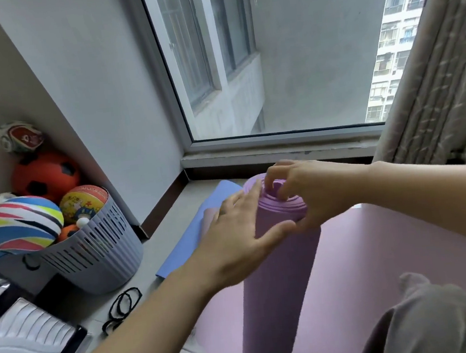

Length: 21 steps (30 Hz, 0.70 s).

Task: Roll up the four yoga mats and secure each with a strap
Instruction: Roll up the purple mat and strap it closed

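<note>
Floor (159, 230): pale grey tile with a dark skirting board along the wall. Ahead is a large window (285, 55) over a worn sill (281, 154), with grey building walls outside. A patterned curtain (432, 83) hangs at the right.

Left corner: a grey slotted basket (96, 259) heaped with balls (44, 173), including an orange one with black patches, a striped one and a yellow-red one. Near the basket's foot, black straps (124, 302) lie on the tile as thin looped cords, loose and apart from any mat.

Mats: the blue mat (191, 232) lies flat beside the basket, its far end toward the sill. The pink mat (377, 247) is spread flat under me and to the right. My knee (428, 322), in grey cloth, rests on it.

Roll (275, 287): the purple mat is wound into a tight cylinder and stands on end on the pink mat just in front of me, leaning slightly. The top end shows spiral layers around a small hollow core. No strap is on it.

Grip: my left hand (233, 242) is flat against the roll's left side near the top, fingers straight, thumb reaching across the front. It presses without clasping. My right hand (314, 190) grips the top rim, fingers hooked down into the core and thumb on the outer wall.
</note>
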Each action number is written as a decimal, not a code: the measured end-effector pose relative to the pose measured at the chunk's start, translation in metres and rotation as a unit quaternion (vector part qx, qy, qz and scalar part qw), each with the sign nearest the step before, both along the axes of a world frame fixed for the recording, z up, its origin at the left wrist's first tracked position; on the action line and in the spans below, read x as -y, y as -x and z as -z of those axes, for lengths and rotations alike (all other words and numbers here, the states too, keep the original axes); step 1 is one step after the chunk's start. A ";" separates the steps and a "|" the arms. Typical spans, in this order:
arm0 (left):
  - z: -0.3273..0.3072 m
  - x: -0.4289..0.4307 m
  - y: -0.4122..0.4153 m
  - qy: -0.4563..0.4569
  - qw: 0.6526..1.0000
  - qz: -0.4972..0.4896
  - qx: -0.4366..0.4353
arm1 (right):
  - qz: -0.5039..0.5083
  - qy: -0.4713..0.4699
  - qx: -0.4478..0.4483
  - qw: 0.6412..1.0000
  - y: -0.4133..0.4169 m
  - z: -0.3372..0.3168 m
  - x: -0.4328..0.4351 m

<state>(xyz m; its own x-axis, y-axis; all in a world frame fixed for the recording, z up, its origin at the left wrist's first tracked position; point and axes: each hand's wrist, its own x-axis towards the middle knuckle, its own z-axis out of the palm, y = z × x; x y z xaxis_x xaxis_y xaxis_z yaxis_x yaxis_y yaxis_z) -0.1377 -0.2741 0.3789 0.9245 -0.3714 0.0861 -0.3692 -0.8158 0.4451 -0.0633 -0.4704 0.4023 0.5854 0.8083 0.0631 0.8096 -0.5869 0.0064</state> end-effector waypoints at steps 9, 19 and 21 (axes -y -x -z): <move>-0.011 -0.007 -0.014 -0.170 0.973 0.000 0.158 | -0.019 -0.041 0.094 0.995 0.011 -0.013 -0.004; 0.046 -0.056 0.003 0.021 0.973 -0.024 0.228 | -0.076 0.040 0.070 0.994 0.023 -0.007 -0.035; 0.058 -0.070 0.012 0.014 0.973 -0.039 0.227 | -0.090 0.029 0.061 0.994 0.027 0.005 -0.054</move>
<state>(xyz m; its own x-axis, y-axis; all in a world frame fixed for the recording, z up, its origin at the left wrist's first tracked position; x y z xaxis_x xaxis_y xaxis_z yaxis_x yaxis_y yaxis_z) -0.1492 -0.2044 0.3211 0.8144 -0.2933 0.5007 -0.4705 -0.8388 0.2739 -0.0902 -0.4165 0.3969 0.4222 0.9033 0.0759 0.8924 -0.4289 0.1403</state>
